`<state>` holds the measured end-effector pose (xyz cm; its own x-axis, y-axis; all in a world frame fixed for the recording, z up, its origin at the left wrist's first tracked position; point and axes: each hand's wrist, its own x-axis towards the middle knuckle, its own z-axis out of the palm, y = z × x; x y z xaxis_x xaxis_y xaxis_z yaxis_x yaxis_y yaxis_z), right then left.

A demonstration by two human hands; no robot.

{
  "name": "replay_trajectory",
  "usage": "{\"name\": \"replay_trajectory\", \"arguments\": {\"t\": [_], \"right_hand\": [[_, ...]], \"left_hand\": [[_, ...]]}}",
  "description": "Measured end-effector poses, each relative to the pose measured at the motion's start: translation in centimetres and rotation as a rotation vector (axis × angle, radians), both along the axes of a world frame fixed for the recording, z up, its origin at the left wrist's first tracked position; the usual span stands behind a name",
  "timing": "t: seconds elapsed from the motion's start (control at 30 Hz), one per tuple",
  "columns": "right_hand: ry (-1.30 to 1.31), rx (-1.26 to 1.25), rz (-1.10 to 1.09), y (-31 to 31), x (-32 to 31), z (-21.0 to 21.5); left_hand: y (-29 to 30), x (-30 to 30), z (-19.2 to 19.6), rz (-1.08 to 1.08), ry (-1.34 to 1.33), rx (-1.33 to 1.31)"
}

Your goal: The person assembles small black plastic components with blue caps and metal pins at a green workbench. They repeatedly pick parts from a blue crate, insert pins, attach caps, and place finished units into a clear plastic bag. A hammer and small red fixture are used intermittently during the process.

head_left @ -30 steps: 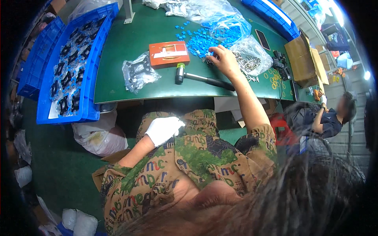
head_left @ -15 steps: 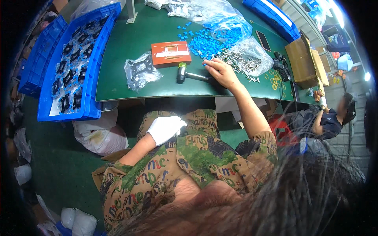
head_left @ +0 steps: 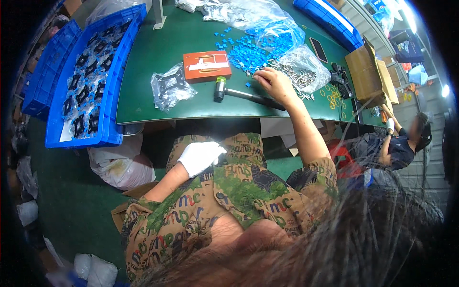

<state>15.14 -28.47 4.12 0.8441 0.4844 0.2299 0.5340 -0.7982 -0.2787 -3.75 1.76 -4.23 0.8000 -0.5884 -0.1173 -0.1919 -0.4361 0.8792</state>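
Note:
My right hand (head_left: 277, 87), bare, is over the green table with its fingers bent and closed, beside loose blue plastic pieces (head_left: 248, 55) and a heap of silver screws (head_left: 303, 79). What its fingertips hold, if anything, is hidden. One single blue piece (head_left: 247, 84) lies left of the fingertips. Just below rests a mallet (head_left: 220, 89) with a yellow-and-black head, its dark handle end reaching under my right wrist. In a white glove, my left hand (head_left: 202, 158) lies at my lap with its fingers curled together; whatever may be inside cannot be seen.
A red-orange box (head_left: 207, 65) and a plastic-wrapped black bracket (head_left: 172, 88) are left of the mallet. Blue crates (head_left: 106, 136) with wrapped parts flank the table's left. At right are a phone (head_left: 319, 49), yellow rings (head_left: 333, 98), a cardboard box (head_left: 366, 71) and another person (head_left: 399, 148).
My right hand has shifted slightly right. The small blue piece that was at its fingertips now lies apart on the table. My left hand has stayed put.

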Motion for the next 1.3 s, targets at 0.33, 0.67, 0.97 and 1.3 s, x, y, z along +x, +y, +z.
{"name": "replay_trajectory", "arguments": {"t": [0.33,0.67,0.97,1.3], "right_hand": [[0.073,-0.142,-0.047,2.0,-0.4,-1.2],[0.191,-0.172,0.128,3.5,-1.9,2.9],[0.572,-0.015,0.520,6.6,-11.9,0.8],[0.650,0.003,0.515,6.6,-12.8,-0.7]], "left_hand": [[-0.1,0.2,0.6,-0.031,-0.047,0.056],[0.1,-0.4,1.1,-0.032,-0.078,0.057],[-0.3,0.2,1.6,-0.090,-0.145,0.146],[-0.4,-0.3,0.7,-0.049,-0.143,0.107]]}}
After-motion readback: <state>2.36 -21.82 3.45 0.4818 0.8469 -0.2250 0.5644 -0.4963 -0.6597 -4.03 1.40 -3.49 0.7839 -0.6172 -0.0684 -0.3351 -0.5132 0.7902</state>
